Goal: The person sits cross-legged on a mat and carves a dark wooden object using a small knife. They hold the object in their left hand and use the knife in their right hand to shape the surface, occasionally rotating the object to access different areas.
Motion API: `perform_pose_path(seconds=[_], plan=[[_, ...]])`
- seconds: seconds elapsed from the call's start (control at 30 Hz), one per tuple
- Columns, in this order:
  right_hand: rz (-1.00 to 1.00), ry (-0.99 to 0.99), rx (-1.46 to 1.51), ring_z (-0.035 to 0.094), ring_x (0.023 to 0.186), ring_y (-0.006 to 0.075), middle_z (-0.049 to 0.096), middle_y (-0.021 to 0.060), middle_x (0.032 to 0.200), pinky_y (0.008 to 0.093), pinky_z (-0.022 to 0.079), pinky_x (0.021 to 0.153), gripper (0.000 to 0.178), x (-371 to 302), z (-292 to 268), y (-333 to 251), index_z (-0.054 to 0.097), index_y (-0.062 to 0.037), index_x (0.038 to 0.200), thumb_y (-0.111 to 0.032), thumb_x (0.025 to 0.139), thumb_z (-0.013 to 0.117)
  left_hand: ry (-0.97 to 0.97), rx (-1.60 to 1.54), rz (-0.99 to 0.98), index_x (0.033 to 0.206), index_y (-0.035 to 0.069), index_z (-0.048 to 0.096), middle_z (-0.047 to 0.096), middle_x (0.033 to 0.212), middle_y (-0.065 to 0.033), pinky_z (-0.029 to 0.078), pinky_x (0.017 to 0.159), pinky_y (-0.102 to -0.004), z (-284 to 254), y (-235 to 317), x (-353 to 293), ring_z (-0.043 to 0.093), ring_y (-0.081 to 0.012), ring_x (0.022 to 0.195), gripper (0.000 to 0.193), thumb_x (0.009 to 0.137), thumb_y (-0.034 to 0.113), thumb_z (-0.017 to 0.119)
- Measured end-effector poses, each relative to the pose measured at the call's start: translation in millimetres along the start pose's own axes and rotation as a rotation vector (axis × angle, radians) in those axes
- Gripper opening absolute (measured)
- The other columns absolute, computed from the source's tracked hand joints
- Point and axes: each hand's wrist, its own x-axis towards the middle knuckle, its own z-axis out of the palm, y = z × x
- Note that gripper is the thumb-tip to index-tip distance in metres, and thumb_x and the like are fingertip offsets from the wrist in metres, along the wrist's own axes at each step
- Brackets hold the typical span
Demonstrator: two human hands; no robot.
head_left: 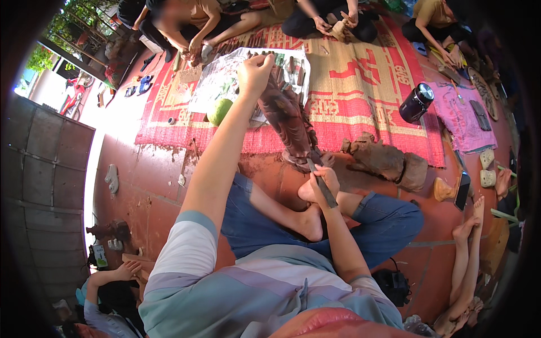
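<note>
A dark reddish-brown carved wooden statue (284, 115) stands tilted before me on the tiled floor, near the mat's edge. My left hand (256, 73) is closed at its upper end; the fingertips are partly hidden. Near the statue's base, my right hand (325, 179) grips a flat metal chisel (326, 191). Its narrow end touches or nearly touches the lower part of the statue, and its wider end lies over my wrist. A rough brown block of wood (376, 158) lies right of the base.
A red and yellow woven mat (338, 101) carries a white sheet (217, 76) with several carving tools (296, 65) and a green round fruit (220, 111). A black flask (417, 103) and a phone (462, 190) are at right. Other people sit around the mat and behind me.
</note>
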Motion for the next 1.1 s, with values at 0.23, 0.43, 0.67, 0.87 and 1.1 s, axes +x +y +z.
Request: perform_pose_path(seconds=[0.23,0.43,0.67,0.87,1.1], plan=[[-0.097,-0.038,-0.082,0.062,0.084,0.0257,0.065,0.0086,0.089,0.0356,0.049,0.079,0.020,-3,6,16,0.054,-0.0077,0.075,-0.001,0.065,0.071,-0.007,0.017,-0.024,0.079,0.006,0.071,0.065,0.068,-0.0126,0.049,0.068,-0.0328,5,3,6,0.064,-0.0240,0.066,0.036,0.079,0.039,0.058],[-0.119,0.005,-0.102,0.061,0.085,0.0264,0.065,0.0075,0.089,0.0362,0.048,0.079,0.017,11,10,14,0.057,-0.0089,0.075,-0.003,0.066,0.071,0.100,-0.075,0.026,0.076,0.004,0.070,0.066,0.066,-0.0113,0.048,0.065,-0.0303,18,17,-1,0.063,-0.0171,0.063,0.033,0.080,0.034,0.059],[-0.073,0.001,-0.070,0.061,0.084,0.0248,0.066,0.0078,0.088,0.0340,0.048,0.079,0.016,11,9,1,0.058,-0.0086,0.075,-0.004,0.067,0.071,0.095,-0.083,0.078,0.076,0.003,0.071,0.066,0.069,-0.0010,0.044,0.065,-0.0208,16,-9,12,0.056,-0.0063,0.064,0.029,0.083,0.028,0.061],[-0.044,-0.009,-0.092,0.061,0.084,0.0240,0.066,0.0075,0.087,0.0335,0.048,0.079,0.015,2,6,6,0.058,-0.0087,0.075,-0.004,0.067,0.070,0.068,-0.100,0.068,0.075,0.002,0.071,0.066,0.069,-0.0015,0.044,0.067,-0.0206,17,-3,10,0.057,-0.0062,0.068,0.030,0.084,0.028,0.060],[-0.022,-0.007,-0.090,0.061,0.080,0.0237,0.064,0.0070,0.083,0.0334,0.047,0.076,0.015,-12,-4,7,0.058,-0.0081,0.075,-0.004,0.066,0.069,0.076,-0.079,0.088,0.076,0.006,0.072,0.064,0.063,-0.0040,0.045,0.062,-0.0255,17,-1,5,0.057,-0.0092,0.062,0.032,0.081,0.035,0.059]])
